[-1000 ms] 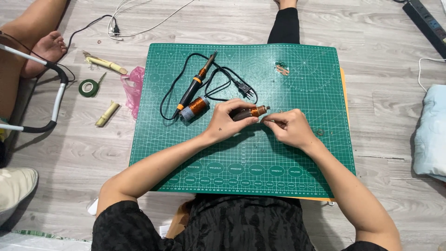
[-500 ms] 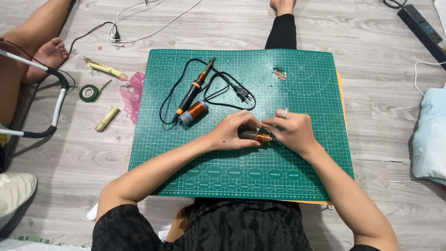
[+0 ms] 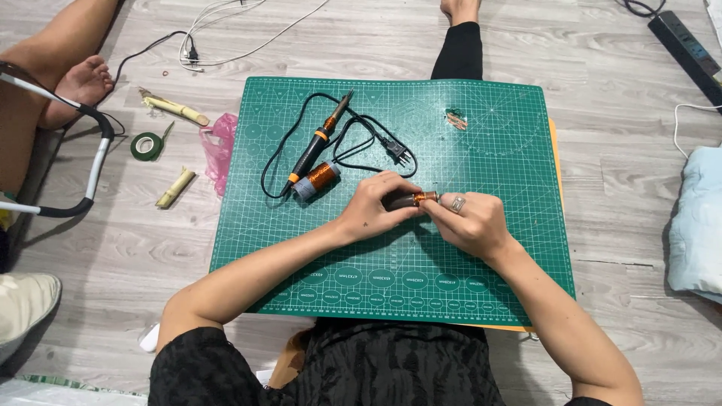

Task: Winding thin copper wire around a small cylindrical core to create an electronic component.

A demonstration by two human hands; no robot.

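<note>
Both of my hands meet over the middle of a green cutting mat (image 3: 496, 135). My left hand (image 3: 372, 207) grips a small dark cylinder (image 3: 410, 200) partly wound with copper wire. My right hand (image 3: 470, 222), wearing a ring, pinches the copper-wound end of the same cylinder. To the left of my hands lies a spool of copper wire (image 3: 320, 179), touching a soldering iron (image 3: 320, 143) with an orange and black handle. Its black cord (image 3: 368, 139) loops across the mat and ends in a plug.
A small tangle of copper wire scrap (image 3: 455, 119) lies at the mat's back. Left of the mat are a pink plastic bag (image 3: 218, 146), a green tape roll (image 3: 147, 145) and two pale sticks (image 3: 174, 186). Another person's bare foot (image 3: 79, 83) is at the far left. A power strip (image 3: 688, 49) is at the top right.
My hands shifted slightly toward me with the cylinder, and my fingers turned around its copper end. The iron and spool stayed put.
</note>
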